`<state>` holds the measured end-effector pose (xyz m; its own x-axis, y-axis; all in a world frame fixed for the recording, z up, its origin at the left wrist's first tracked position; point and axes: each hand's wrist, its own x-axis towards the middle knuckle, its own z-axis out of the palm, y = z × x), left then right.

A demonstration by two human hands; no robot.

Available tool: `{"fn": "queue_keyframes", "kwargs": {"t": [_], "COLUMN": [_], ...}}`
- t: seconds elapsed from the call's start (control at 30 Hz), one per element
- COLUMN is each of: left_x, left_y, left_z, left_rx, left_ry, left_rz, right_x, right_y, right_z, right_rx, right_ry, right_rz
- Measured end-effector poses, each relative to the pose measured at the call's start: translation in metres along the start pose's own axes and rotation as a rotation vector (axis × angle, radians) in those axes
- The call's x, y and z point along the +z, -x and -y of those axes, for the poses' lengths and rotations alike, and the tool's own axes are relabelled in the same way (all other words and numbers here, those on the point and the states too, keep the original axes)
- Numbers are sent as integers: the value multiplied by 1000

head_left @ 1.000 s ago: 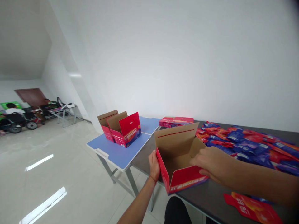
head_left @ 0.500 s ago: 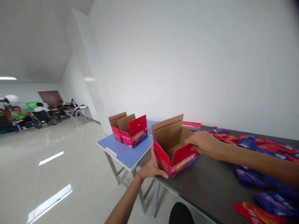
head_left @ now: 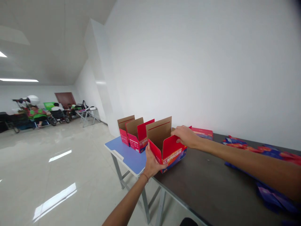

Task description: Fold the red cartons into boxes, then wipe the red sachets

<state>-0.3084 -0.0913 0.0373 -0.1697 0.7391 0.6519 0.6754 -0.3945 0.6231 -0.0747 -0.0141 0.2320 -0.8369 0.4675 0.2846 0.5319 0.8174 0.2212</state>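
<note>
A red and blue printed cardboard box (head_left: 174, 151), its top flaps raised, is between my two hands at the left end of the dark table (head_left: 199, 179). My left hand (head_left: 152, 161) grips its near left corner, thumb along the front and fingers on the side. At the right, my right hand (head_left: 184, 136) is closed over the box's upper edge by the front flap. Two more boxes with raised flaps, a nearer one (head_left: 138, 141) and a farther one (head_left: 123, 131), stand side by side on the blue table (head_left: 124, 157). How full the held box is stays hidden.
Red and blue pouches (head_left: 270, 153) are heaped on the right of the dark table, partly behind my right arm. A flat red box (head_left: 202, 133) lies by the wall. People and a wheelchair (head_left: 59, 116) are far off at the left.
Both hands have moved the held box left and away along the dark table, closer to the boxes on the blue table. The camera view has turned slightly left.
</note>
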Motion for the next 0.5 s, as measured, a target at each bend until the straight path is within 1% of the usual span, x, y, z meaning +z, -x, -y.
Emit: {"fn": "queue_keyframes", "kwargs": {"t": [0.1, 0.2, 0.3, 0.37, 0.43, 0.5], "left_x": [-8, -14, -17, -17, -14, -8], "left_y": [-18, -31, -37, -39, -41, -43], "left_z": [13, 25, 35, 38, 40, 41], "left_rx": [-21, -55, -64, -76, -108, -158], "left_ry": [-75, -119, -123, -103, -83, -64], "left_rz": [-39, -65, -84, -106, -136, -172], "right_x": [15, 27, 33, 37, 48, 66], "right_y": [-19, -38, -51, -52, -48, -41], "right_z": [0, 4, 15, 25, 38, 51], "right_rx": [37, 85, 113, 169, 263, 426], "right_ry": [3, 0, 24, -3, -129, -345], "right_rz": [-103, -161, -217, -294, -381, -418]}}
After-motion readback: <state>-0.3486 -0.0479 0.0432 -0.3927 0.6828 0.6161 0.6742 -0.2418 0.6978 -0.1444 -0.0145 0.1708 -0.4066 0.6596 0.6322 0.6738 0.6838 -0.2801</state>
